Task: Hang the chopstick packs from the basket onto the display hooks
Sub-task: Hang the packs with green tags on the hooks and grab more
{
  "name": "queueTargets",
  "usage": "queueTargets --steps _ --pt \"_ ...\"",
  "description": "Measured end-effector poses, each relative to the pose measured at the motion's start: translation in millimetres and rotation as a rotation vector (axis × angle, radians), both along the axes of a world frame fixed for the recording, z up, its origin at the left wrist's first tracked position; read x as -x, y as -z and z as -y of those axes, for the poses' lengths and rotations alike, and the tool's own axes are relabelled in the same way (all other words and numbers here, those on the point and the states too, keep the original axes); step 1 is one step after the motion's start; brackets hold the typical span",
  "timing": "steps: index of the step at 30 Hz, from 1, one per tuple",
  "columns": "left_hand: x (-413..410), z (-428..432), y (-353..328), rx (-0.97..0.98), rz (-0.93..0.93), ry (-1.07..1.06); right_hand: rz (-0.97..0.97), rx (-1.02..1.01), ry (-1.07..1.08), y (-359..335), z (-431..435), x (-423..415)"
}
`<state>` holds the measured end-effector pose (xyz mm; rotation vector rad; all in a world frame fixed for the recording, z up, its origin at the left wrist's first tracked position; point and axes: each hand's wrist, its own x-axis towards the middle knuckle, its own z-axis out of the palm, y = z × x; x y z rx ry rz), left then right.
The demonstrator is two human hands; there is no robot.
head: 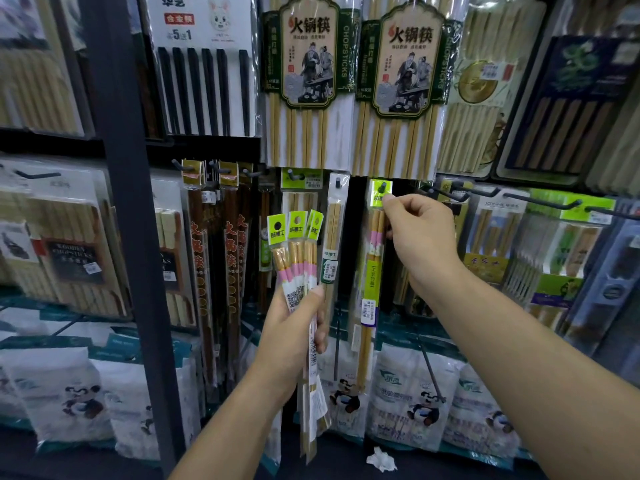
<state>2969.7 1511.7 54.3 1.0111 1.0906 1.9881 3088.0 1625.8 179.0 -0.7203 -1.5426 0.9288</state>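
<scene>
Two bare forearms reach up from the bottom edge toward a shop display wall. The left grip (294, 327) is curled round the lower half of a fanned bunch of slim clear packs of pale bamboo chopsticks (294, 251) with pink bands and lime-green header cards. Three headers show, and the bunch stands upright in front of the shelving, apart from any hook. The right grip (420, 237), higher and further right, pinches the lime-green header of one matching pack (375, 258) between thumb and forefinger. The dark tip of a short black display hook (382, 186) shows through that header, and the pack hangs straight down. Just left of it hangs a narrow clear pack with a white label (333, 237). Below stand white bags printed with pandas (408, 403), and a crumpled white paper scrap (381, 459) lies on the dark base.
</scene>
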Motion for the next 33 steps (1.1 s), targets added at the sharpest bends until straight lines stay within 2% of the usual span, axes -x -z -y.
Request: queueTargets --steps 4,9,12,15,25,30,33 --pt "-2 0 -1 -0.006 0.062 0.026 0.025 0.002 0.045 6 -5 -2" --pt "-6 1 -5 0.011 0.024 0.031 0.063 -0.091 0.129 14 1 -10" --pt "-9 4 -7 0.020 -0.019 0.052 0.204 -0.214 0.064 23 15 -9" --pt "-10 4 -7 0.024 -0.038 0.066 0.320 -0.188 -0.064 31 26 2" --pt "-13 7 -9 -0.011 0.007 0.041 0.091 0.141 -0.252 32 33 10" --pt "-13 8 -11 -0.024 0.025 0.063 0.092 0.164 -0.303 27 36 12" --pt "-12 9 -12 -0.010 0.070 0.047 0.005 0.142 -0.271 18 33 7"
